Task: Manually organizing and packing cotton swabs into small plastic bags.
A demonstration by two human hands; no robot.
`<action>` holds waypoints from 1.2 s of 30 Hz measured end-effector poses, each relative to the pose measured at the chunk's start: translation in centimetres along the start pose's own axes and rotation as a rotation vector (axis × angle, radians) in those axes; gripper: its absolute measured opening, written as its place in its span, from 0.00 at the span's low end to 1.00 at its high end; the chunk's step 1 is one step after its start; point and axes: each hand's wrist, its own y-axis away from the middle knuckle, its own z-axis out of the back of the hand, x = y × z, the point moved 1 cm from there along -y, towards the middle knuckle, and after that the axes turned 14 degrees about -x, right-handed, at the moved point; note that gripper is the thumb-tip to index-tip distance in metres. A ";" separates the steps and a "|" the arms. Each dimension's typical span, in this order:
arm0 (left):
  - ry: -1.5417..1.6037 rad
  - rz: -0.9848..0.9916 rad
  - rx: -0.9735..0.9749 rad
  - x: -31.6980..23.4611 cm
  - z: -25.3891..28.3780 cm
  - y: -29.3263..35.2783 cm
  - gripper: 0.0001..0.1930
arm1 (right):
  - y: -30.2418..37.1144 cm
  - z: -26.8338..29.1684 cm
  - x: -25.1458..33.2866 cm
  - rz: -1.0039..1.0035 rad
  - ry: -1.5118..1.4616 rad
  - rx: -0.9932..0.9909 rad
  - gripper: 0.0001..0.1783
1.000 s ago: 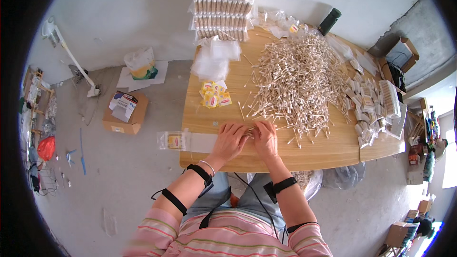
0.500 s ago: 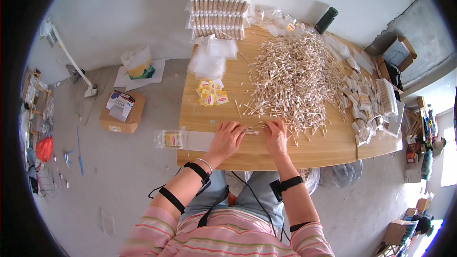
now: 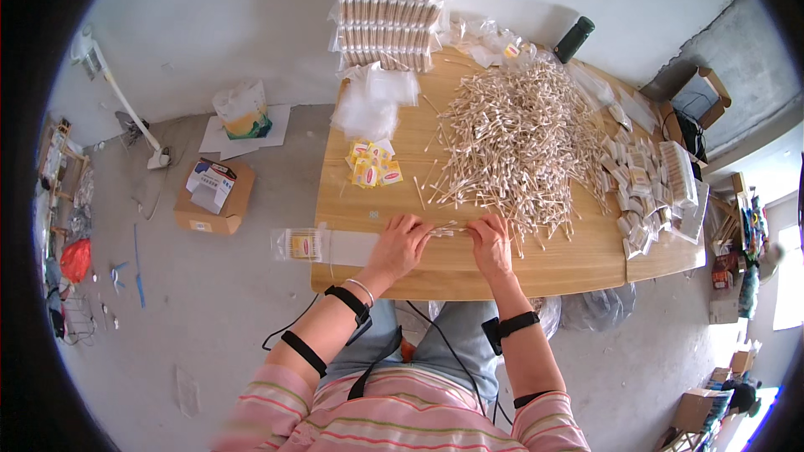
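Your left hand (image 3: 400, 244) and right hand (image 3: 491, 240) sit low in the centre of the frame, near the front edge of the wooden table (image 3: 578, 264), each with fingers curled in and pinching one end of a small bundle of cotton swabs (image 3: 445, 229) stretched between them. How tightly either hand is closed on it is hard to tell at this size. The bundle is thin and loosely gathered, so an uneven squeeze could let swabs slide out sideways and roll off the table edge just below your wrists. The big heap of swabs (image 3: 523, 138) spreads from the upper centre down to just beside your right hand, and a sweep of that wrist could drag strays into the bundle and spoil the count. At the left of the table, the clear packet (image 3: 306, 244) overhangs the edge and looks ready to tip to the floor if your left forearm nudges it. The yellow labels (image 3: 373, 169) lie well apart from both hands, above them.
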 end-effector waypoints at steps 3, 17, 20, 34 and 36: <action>0.027 -0.006 -0.022 -0.1 0.1 -0.1 0.08 | -0.3 -0.1 -1.0 -0.034 -0.008 -0.057 0.08; 0.032 0.017 -0.045 0.4 -0.5 0.6 0.06 | -2.0 0.0 -3.0 0.068 0.095 -0.009 0.07; 0.028 0.006 -0.026 0.2 -0.3 0.5 0.07 | -1.9 0.5 -3.8 -0.036 0.149 -0.017 0.08; -0.043 -0.025 -0.008 -0.3 0.1 0.1 0.18 | -0.1 -2.6 3.3 -0.115 -0.142 -0.020 0.11; -0.006 -0.022 0.027 0.0 0.0 0.2 0.18 | 0.0 -1.6 3.1 -0.095 0.044 -0.133 0.11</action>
